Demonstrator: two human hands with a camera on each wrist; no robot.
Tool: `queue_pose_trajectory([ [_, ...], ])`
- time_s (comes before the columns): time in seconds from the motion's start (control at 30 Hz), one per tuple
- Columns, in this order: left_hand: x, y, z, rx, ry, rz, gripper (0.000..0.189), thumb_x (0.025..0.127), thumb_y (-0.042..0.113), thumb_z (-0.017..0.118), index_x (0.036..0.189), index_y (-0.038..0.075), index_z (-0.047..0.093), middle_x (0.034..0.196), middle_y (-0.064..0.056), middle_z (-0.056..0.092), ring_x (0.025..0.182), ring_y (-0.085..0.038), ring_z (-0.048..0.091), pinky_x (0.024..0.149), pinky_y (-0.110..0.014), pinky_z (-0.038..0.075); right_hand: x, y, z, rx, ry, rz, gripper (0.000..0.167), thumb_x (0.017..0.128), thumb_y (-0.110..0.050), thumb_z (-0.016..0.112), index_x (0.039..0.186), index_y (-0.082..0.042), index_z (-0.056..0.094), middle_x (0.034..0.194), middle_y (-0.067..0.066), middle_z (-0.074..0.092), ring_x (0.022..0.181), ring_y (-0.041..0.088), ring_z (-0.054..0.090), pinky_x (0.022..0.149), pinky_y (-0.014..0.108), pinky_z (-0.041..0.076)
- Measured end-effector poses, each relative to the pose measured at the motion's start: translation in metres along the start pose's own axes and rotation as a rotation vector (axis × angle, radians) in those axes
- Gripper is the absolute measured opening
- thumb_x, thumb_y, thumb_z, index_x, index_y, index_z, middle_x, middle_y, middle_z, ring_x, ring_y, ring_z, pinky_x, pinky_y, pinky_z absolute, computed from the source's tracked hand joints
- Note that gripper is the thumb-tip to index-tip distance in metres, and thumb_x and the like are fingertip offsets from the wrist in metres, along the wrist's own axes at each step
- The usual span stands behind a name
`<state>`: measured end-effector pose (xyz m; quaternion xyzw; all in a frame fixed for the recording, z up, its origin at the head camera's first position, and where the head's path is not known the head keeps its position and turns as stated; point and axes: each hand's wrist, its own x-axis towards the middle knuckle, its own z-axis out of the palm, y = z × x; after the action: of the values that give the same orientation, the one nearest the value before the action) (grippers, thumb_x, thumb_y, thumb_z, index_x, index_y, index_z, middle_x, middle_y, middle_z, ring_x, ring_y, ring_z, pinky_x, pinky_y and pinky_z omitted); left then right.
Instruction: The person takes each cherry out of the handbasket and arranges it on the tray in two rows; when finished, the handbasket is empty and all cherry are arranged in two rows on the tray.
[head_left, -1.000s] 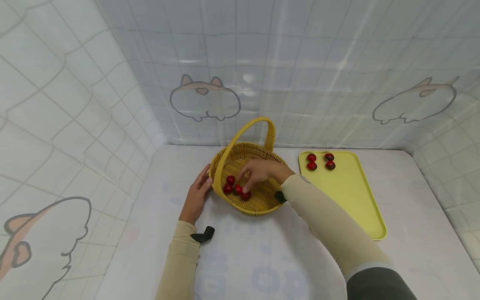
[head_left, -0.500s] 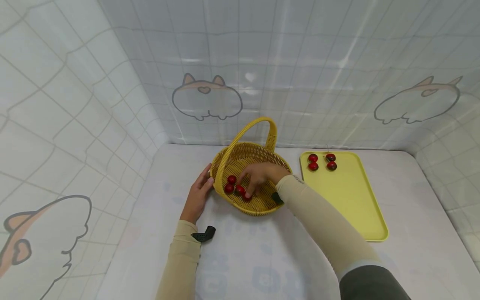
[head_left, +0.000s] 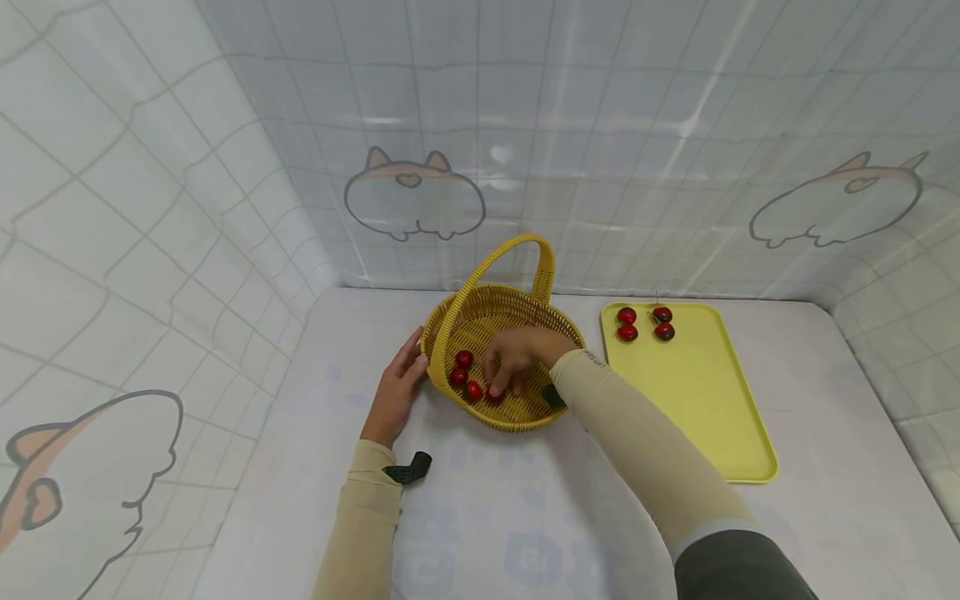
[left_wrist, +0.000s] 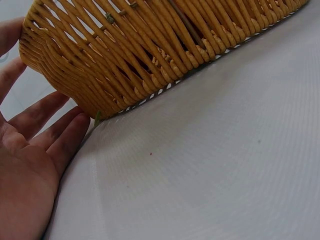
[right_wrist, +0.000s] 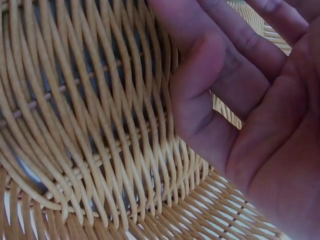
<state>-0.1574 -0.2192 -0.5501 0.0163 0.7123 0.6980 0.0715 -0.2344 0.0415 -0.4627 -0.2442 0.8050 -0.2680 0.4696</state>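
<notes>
by the worktop's [head_left: 375, 305] far edge, tray [head_left: 708, 392] and basket [head_left: 498, 302] hold four cherries [head_left: 627, 332] each, seemingly halfway; left hand [head_left: 393, 389] loose, grip of right hand [head_left: 519, 353] unclear.

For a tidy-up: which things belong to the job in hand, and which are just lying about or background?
Job: basket; cherries inside; left hand on its rim; right hand inside; probably tray, tray cherries.
Background: cloth; wall drawings.

counter [head_left: 480, 525]: white, faint blue print, bottom centre of frame
basket [head_left: 513, 426]: yellow wicker, mid-frame
tray [head_left: 686, 387]: yellow, flat, right of centre
</notes>
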Motion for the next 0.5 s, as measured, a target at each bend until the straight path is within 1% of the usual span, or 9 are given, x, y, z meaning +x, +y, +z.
queue_pose_trajectory([
  [0.13, 0.0001, 0.0015, 0.0003, -0.009, 0.0, -0.005, 0.052, 0.105, 0.042, 0.056, 0.154, 0.045, 0.04, 0.159, 0.001, 0.044, 0.146, -0.016, 0.044, 0.123, -0.041, 0.034, -0.0008, 0.002, -0.0015, 0.015, -0.016, 0.004, 0.006, 0.089, -0.016, 0.081, 0.095, -0.015, 0.08, 0.104, 0.003, 0.072, 0.085, 0.03, 0.076, 0.078, 0.036, 0.063],
  [0.23, 0.0, 0.0028, 0.0002, -0.006, 0.002, -0.008, 0.051, 0.106, 0.04, 0.056, 0.154, 0.044, 0.04, 0.159, 0.0, 0.044, 0.146, -0.017, 0.044, 0.123, -0.042, 0.033, -0.0017, 0.002, -0.0025, 0.024, -0.019, 0.016, 0.006, 0.088, -0.015, 0.082, 0.094, -0.015, 0.08, 0.1, 0.003, 0.073, 0.081, 0.028, 0.076, 0.076, 0.036, 0.063],
  [0.4, 0.0008, 0.0034, -0.0006, 0.011, 0.001, -0.016, 0.051, 0.107, 0.038, 0.054, 0.154, 0.045, 0.039, 0.16, -0.001, 0.044, 0.147, -0.018, 0.043, 0.124, -0.044, 0.032, -0.0026, 0.003, -0.0046, 0.022, -0.018, 0.019, 0.006, 0.088, -0.017, 0.082, 0.093, -0.016, 0.08, 0.093, 0.004, 0.075, 0.072, 0.022, 0.074, 0.069, 0.033, 0.062],
  [0.5, 0.0012, 0.0043, -0.0007, 0.012, 0.001, -0.019, 0.05, 0.107, 0.037, 0.054, 0.154, 0.045, 0.04, 0.16, -0.001, 0.044, 0.147, -0.018, 0.043, 0.124, -0.045, 0.031, -0.0035, 0.005, -0.007, 0.031, -0.023, 0.02, 0.007, 0.088, -0.019, 0.082, 0.094, -0.017, 0.08, 0.092, 0.004, 0.075, 0.072, 0.021, 0.074, 0.067, 0.032, 0.062],
])
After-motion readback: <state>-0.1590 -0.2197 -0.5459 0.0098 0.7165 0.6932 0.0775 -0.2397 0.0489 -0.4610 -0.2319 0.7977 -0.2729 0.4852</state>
